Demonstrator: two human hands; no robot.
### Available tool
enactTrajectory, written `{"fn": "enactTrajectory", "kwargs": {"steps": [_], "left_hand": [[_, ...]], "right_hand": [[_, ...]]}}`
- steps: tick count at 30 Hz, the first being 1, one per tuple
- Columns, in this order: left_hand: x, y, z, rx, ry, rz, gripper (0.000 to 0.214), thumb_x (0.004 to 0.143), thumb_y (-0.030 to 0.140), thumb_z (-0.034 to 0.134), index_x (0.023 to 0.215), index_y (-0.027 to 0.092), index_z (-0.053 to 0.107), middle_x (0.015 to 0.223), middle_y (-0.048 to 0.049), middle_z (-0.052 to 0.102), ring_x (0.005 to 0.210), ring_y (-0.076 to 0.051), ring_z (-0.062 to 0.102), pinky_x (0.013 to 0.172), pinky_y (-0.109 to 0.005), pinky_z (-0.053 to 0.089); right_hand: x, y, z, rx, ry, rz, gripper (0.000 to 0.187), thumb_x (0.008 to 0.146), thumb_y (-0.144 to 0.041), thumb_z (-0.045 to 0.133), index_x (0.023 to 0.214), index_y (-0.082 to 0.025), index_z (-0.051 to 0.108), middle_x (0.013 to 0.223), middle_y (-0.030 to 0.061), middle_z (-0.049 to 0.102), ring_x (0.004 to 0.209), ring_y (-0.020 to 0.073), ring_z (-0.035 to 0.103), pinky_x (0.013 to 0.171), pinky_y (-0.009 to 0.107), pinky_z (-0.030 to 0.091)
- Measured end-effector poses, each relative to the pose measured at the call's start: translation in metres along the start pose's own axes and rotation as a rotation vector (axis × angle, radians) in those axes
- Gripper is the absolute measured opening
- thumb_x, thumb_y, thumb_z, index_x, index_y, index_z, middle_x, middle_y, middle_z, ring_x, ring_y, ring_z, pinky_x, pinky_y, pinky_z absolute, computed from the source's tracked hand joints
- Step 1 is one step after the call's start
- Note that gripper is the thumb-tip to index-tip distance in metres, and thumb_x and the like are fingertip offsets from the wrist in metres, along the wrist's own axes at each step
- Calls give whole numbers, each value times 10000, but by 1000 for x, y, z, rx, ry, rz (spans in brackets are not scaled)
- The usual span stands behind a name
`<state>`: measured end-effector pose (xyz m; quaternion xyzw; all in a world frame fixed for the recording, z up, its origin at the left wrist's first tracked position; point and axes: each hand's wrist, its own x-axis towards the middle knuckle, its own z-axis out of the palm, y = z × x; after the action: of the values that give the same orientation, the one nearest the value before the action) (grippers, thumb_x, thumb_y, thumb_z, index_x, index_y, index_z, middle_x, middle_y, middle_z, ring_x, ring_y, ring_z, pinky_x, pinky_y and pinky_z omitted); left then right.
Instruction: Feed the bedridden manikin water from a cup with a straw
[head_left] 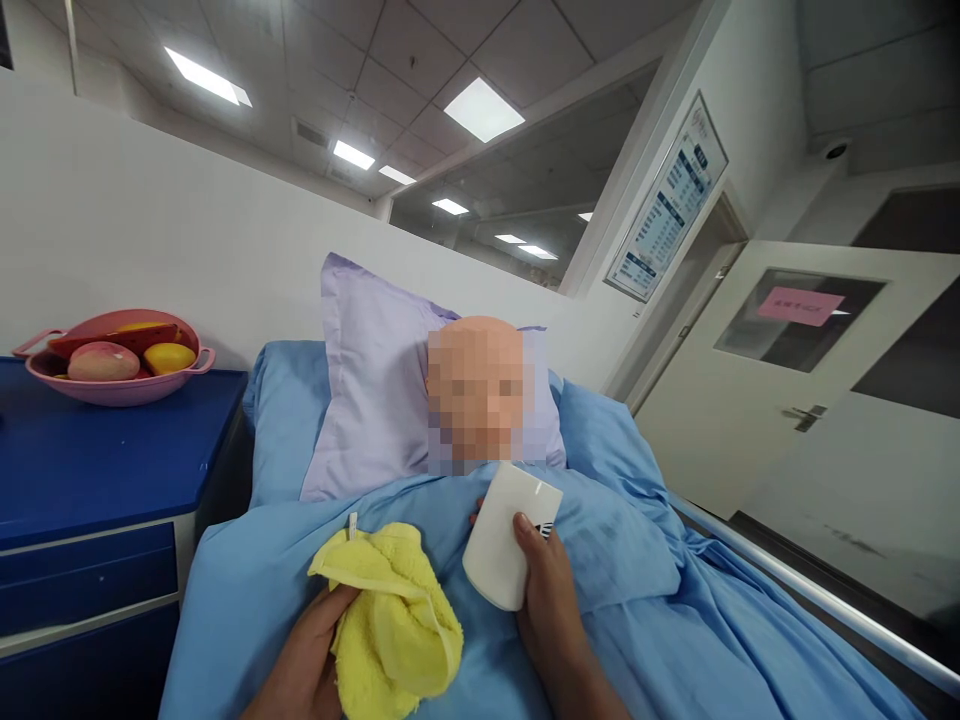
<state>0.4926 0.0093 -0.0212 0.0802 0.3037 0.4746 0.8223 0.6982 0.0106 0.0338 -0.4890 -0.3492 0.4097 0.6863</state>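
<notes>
My right hand (pixel 551 605) is wrapped round a white cup (pixel 506 540), tilted with its rim close to the chin of a person lying in the bed. My left hand (pixel 307 660) grips a bunched yellow towel (pixel 397 615) that rests on the blue blanket (pixel 637 620) over the person's chest. The person's head lies on a lilac pillow (pixel 367 390). Most of my left hand's fingers are hidden under the towel.
A blue bedside cabinet (pixel 90 460) stands at the left with a pink bowl (pixel 112 385) of fruit on top. A metal bed rail (pixel 825 600) runs along the right side. A white door (pixel 810 400) stands beyond it.
</notes>
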Motion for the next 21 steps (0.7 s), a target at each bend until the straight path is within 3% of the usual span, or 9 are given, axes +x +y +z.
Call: {"fn": "enactTrajectory", "kwargs": {"steps": [9,21], "left_hand": [[3,-3,-4,-8,17,2,600,789,202,735,1351,187,525,1102,-86,719,1037,-290,683,912,-362,567],[0,-2,-1,24,32,15,607,789,261,751,1345,174,525,1097,-99,716,1017,-289,691,901,-361,575]], "right_hand": [[3,11,-8,-228,-8,-94,540,683,-548,780,1065,-198,626,872,44,718,799,247,669,694,346,562],[-2,3,-1,-261,5,-106,579,648,-578,782,1040,-184,622,871,62,709,809,268,664,688,364,548]]}}
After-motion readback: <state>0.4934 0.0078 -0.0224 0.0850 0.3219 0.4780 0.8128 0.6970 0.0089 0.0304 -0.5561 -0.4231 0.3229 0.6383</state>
